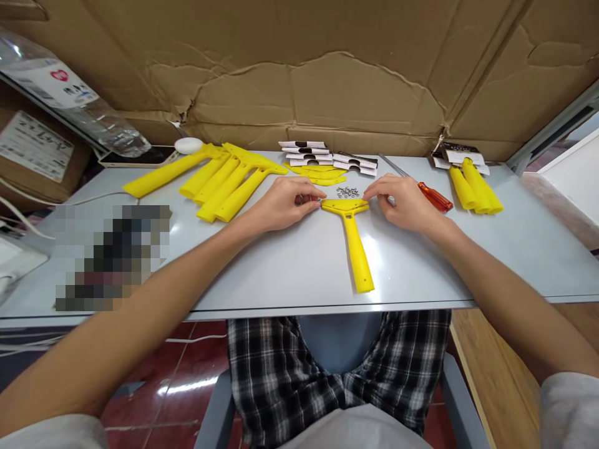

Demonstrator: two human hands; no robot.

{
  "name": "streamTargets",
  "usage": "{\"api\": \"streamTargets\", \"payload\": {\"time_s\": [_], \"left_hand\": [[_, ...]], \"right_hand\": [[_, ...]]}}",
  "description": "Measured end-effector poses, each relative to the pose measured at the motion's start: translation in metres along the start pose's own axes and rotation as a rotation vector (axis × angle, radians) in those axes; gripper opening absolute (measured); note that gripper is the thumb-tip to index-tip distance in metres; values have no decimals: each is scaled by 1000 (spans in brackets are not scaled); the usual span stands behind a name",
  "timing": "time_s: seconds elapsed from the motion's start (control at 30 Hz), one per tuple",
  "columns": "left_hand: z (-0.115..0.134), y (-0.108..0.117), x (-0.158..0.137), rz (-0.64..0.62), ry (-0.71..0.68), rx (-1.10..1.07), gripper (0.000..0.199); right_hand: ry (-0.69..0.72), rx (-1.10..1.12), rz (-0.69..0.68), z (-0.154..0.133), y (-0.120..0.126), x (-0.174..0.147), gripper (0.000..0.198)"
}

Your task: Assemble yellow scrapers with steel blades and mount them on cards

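A yellow plastic scraper (356, 249) lies on the table with its wide head away from me and its handle pointing towards me. My left hand (291, 202) pinches at the left end of that head, thumb and forefinger close together. At the right end, the curled fingers of my right hand (395, 198) press on the head's corner. Just beyond the scraper is a small pile of metal screws (347, 192). Behind the screws lie several loose yellow head pieces (318, 172). Whether a small part is hidden between my left fingertips I cannot make out.
Several yellow scrapers (234, 181) lie at the left. Black-and-white cards (306, 149) are stacked at the back. A red-handled screwdriver (435, 197) and carded yellow handles (475, 190) are on the right. A plastic bottle (79, 93) leans at the left; cardboard (299, 75) stands behind.
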State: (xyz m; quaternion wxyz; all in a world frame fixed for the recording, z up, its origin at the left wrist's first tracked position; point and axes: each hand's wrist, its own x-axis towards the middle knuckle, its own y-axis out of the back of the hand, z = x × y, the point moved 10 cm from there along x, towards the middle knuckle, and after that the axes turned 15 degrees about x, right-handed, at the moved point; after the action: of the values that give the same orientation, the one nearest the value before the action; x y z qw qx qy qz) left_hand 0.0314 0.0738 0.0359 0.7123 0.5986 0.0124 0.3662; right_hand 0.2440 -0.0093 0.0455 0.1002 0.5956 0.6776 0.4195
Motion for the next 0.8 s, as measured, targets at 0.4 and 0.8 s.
{"api": "streamTargets", "payload": {"time_s": [0.4, 0.8], "left_hand": [[-3, -7, -1, -27, -38, 13, 30], [7, -5, -1, -113, -17, 77, 30]], "right_hand": [[-10, -65, -135, 4, -16, -1, 54], [15, -36, -120, 7, -15, 0, 37]]}}
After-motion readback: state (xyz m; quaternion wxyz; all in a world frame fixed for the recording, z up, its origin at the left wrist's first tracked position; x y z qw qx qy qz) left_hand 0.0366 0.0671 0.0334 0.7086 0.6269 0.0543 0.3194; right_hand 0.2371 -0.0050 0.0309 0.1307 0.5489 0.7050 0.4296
